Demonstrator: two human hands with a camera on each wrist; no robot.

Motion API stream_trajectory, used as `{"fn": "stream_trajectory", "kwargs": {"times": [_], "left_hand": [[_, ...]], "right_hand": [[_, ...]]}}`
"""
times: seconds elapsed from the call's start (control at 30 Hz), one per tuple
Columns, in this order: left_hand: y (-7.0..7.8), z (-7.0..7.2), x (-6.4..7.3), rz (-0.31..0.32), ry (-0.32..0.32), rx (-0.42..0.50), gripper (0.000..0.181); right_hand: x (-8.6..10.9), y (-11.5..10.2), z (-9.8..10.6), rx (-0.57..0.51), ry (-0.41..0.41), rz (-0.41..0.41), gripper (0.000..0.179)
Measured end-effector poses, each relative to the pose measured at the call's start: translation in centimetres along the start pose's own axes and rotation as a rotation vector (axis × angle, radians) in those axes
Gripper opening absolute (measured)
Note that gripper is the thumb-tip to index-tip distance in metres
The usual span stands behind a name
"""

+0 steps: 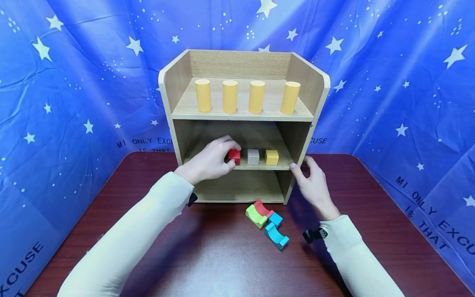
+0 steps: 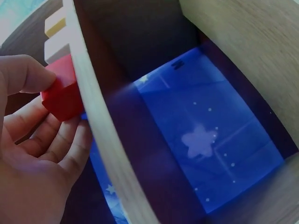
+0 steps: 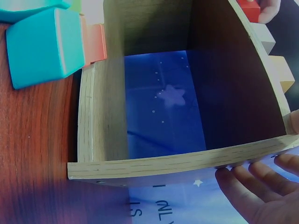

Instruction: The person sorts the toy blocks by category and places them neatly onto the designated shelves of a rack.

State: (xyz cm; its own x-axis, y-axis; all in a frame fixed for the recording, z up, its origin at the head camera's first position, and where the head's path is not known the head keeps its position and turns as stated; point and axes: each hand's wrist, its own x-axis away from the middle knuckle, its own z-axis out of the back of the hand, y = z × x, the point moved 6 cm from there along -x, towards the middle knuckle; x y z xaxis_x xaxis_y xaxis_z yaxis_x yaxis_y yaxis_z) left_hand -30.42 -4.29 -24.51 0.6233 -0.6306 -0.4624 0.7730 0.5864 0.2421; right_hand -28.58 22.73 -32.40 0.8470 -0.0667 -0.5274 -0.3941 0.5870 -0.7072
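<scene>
On the middle level of a wooden shelf unit (image 1: pixel 241 117), my left hand (image 1: pixel 211 160) pinches a red cube (image 1: pixel 234 156) near the front edge. The left wrist view shows the thumb on one face of the red cube (image 2: pixel 63 88) and the other fingers beneath and behind it. A grey cube (image 1: pixel 253 156) and a yellow cube (image 1: pixel 271 157) stand in line to its right. My right hand (image 1: pixel 314 185) grips the unit's right side panel, thumb at the front edge and fingertips (image 3: pixel 224 175) against the outer face.
Several yellow cylinders (image 1: pixel 230 97) stand upright on the top level. On the dark red table (image 1: pixel 208 255), before the unit, lie a green arch block (image 1: pixel 256 216), a red arch block (image 1: pixel 262 208), a small blue block (image 1: pixel 275 219) and a blue arch block (image 1: pixel 276 236). A starry blue curtain (image 1: pixel 92 82) surrounds the table.
</scene>
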Motion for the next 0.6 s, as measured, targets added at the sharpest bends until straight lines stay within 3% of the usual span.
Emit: {"fn": "stream_trajectory", "kwargs": {"times": [0.27,0.6], "left_hand": [[-0.64,-0.42,-0.54,0.049,-0.024,0.017,0.031],[-0.86,-0.64,-0.55,0.062,-0.029,0.027,0.031]], "right_hand": [[-0.17,-0.17,0.11,0.002,0.002,0.010,0.042],[-0.05,-0.12,0.11,-0.005,-0.001,-0.007,0.042]]}}
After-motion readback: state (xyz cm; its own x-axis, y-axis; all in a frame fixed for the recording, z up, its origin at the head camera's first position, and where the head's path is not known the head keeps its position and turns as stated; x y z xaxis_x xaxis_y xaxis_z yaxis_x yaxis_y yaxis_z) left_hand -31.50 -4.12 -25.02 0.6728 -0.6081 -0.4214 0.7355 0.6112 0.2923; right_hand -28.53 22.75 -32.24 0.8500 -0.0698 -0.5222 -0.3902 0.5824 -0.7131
